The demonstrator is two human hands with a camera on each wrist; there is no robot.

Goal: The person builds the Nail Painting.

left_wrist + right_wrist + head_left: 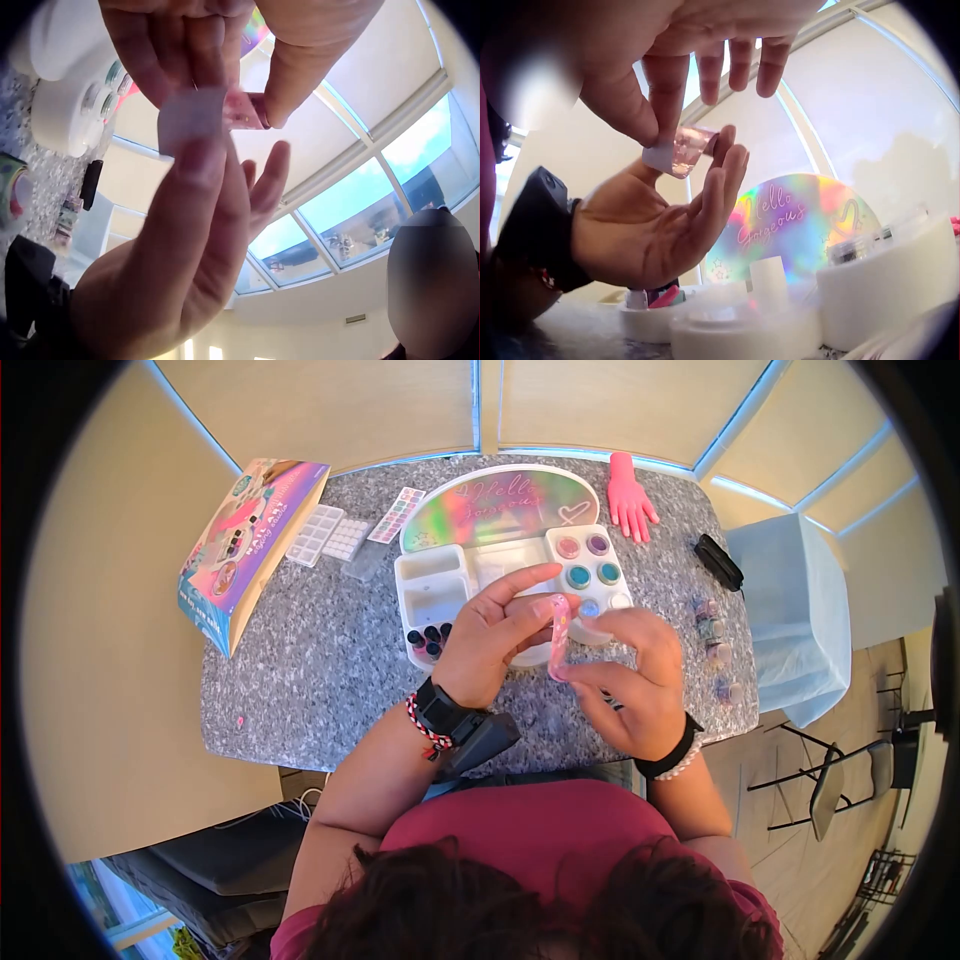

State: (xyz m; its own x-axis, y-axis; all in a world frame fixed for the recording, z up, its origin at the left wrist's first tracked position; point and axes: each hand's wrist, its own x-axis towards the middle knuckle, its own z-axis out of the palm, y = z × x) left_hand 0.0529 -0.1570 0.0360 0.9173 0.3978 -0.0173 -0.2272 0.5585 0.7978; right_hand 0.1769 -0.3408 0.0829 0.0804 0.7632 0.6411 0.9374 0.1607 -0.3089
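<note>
A narrow pink strip (559,645) with light flecks is stretched between the two hands over the white station. My left hand (488,632) pinches its upper end between thumb and fingers. At the lower end, the thumb and forefinger of my right hand (640,685) pinch it. Seen from the right wrist, the pink part of the strip (686,150) is shiny and curved, beside a pale section under the right fingertips. The left wrist view shows a whitish section (191,120) against the right thumb.
Behind the hands stands a white organizer (437,560) with a shimmering "Hello Gorgeous" panel (500,505), glitter pots (578,576) and small black-capped bottles (432,635). A nail art box (250,545) leans at left. A pink practice hand (630,500) and black case (718,563) lie right.
</note>
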